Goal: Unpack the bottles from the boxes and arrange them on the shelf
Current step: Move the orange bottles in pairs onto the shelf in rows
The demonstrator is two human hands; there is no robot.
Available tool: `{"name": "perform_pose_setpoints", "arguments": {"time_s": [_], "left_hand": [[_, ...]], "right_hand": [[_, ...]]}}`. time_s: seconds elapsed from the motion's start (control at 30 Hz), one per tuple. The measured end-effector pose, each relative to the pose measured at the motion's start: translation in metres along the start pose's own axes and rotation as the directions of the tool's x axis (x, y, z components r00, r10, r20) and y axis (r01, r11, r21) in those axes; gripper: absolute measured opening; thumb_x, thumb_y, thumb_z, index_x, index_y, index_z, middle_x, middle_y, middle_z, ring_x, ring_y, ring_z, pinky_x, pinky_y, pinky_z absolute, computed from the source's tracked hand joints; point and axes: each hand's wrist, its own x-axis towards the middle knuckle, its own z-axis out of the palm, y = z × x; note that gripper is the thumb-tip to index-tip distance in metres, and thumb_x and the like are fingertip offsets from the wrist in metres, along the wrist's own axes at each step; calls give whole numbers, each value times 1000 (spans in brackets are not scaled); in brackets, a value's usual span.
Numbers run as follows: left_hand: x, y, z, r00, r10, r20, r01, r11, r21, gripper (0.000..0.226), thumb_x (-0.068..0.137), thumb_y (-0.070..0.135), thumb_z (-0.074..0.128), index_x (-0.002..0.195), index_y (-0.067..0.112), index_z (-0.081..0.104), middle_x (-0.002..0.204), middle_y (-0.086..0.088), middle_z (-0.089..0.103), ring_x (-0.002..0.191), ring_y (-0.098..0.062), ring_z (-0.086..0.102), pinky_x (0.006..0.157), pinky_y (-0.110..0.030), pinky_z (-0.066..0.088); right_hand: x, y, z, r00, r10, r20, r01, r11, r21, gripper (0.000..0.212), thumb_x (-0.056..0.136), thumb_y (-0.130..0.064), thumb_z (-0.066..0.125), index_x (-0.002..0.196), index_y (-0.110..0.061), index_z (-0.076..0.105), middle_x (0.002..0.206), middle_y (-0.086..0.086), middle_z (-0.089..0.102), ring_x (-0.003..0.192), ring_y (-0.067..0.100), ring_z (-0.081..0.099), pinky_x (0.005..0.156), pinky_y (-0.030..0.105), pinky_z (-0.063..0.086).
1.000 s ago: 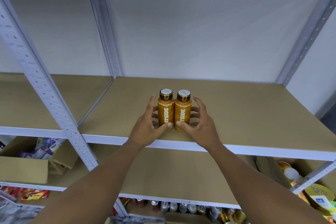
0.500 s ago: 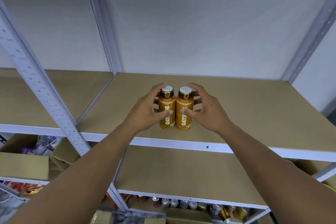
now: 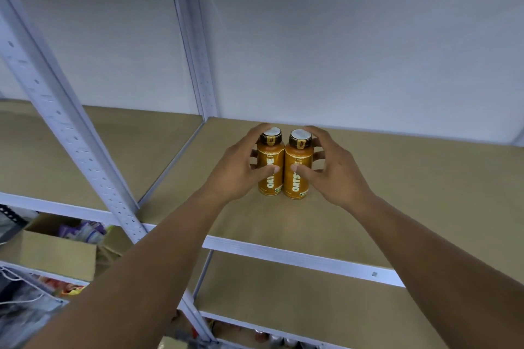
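Note:
Two orange bottles with brown caps and white lids stand upright, side by side and touching, on the brown shelf board (image 3: 397, 184). My left hand (image 3: 238, 170) grips the left bottle (image 3: 270, 159), fingers curled round its far side and thumb across the label. My right hand (image 3: 331, 170) grips the right bottle (image 3: 297, 161) the same way. Both bottles sit towards the back of the board, near the white wall.
A perforated metal upright (image 3: 71, 133) slants across the left, another upright (image 3: 195, 45) stands at the back. An open cardboard box (image 3: 56, 252) with packets sits on the lower left shelf. A lower board (image 3: 312, 297) lies under the front rail (image 3: 283, 255).
Both hands have carried the two bottles from the front edge deeper onto the shelf board, towards the back wall. My fingers closed round the bottles on the way.

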Motion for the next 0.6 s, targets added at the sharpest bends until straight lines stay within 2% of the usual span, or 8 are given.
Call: {"name": "perform_pose_setpoints", "arguments": {"time_s": [0.13,0.27,0.47,0.53,0.6], "left_hand": [[22,-23,-12,998,-33,-46,34,999,26,82,88,29,80,153,45,32,144,6,52,117,-17,62,94,-40,58],[49,-44,-23,996,-51,-70,56,996,67,83,90,28,79,153,46,29,147,3,50,109,-15,63,80,-24,53],[88,-73,-36,994,-66,-86,73,994,81,84,92,27,76,156,44,24,146,10,49,107,-10,59,72,-12,44],[101,-83,-40,993,-62,-99,71,994,83,83,93,27,75,155,45,23,148,8,49,105,-8,57,72,-10,43],[113,-91,-44,993,-61,-104,70,994,85,83,94,27,74,155,46,22,150,5,49,105,-8,58,78,-15,47]], "right_hand": [[33,2,23,1000,-1,3,1,1000,-3,79,87,-40,79,151,-42,33,139,-6,56,107,11,62,85,37,60],[65,6,44,1000,-20,2,20,1000,0,77,88,-41,78,150,-42,32,138,-5,57,106,11,63,88,42,60],[117,15,70,999,-42,-3,42,999,-14,78,88,-40,77,149,-44,30,138,-3,57,111,17,64,91,47,58],[133,17,78,999,-44,-5,44,999,-14,77,88,-40,77,149,-44,29,139,-3,57,113,20,62,92,49,57],[148,18,86,999,-39,-6,39,999,-20,77,89,-39,77,149,-45,29,139,-3,57,114,21,62,94,49,56]]}}
